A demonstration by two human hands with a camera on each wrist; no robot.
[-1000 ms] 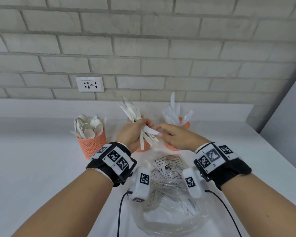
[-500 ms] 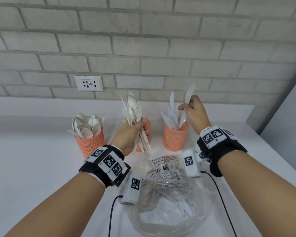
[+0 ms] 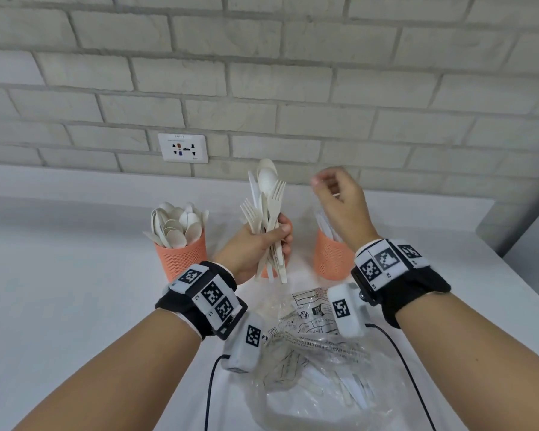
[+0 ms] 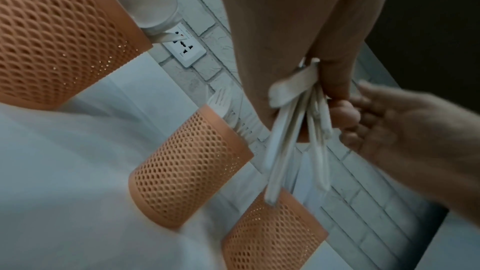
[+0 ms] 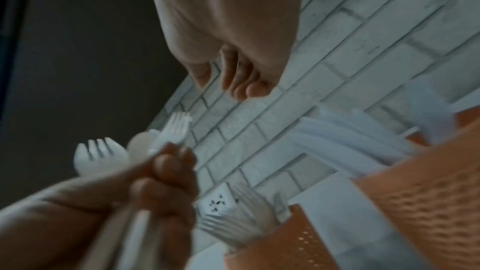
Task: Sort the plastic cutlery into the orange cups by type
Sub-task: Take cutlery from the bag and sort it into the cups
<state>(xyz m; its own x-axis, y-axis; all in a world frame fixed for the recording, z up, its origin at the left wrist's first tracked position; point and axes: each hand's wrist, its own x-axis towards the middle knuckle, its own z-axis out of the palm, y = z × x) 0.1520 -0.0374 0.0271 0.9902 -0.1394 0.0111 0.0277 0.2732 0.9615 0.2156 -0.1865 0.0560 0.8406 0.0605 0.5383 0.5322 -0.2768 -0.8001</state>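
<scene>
My left hand (image 3: 271, 241) grips a mixed bundle of white cutlery (image 3: 266, 209) upright: forks, spoons and a knife. It hides most of the middle orange cup (image 4: 187, 167), which holds forks (image 5: 233, 223). The left orange cup (image 3: 181, 256) is full of spoons. The right orange cup (image 3: 330, 259) holds knives (image 5: 350, 141). My right hand (image 3: 327, 188) hovers above that cup, fingers loosely curled and holding nothing.
A crumpled clear plastic bag (image 3: 321, 353) with more cutlery inside lies on the white counter (image 3: 59, 306) near me. Behind the cups is a brick wall with a power socket (image 3: 183, 148). The counter ends at a grey wall on the right.
My right hand pulled a knife from the bundle, carried it to the right cup, let it go and now hangs empty above it. The left hand raised the bundle slightly.
</scene>
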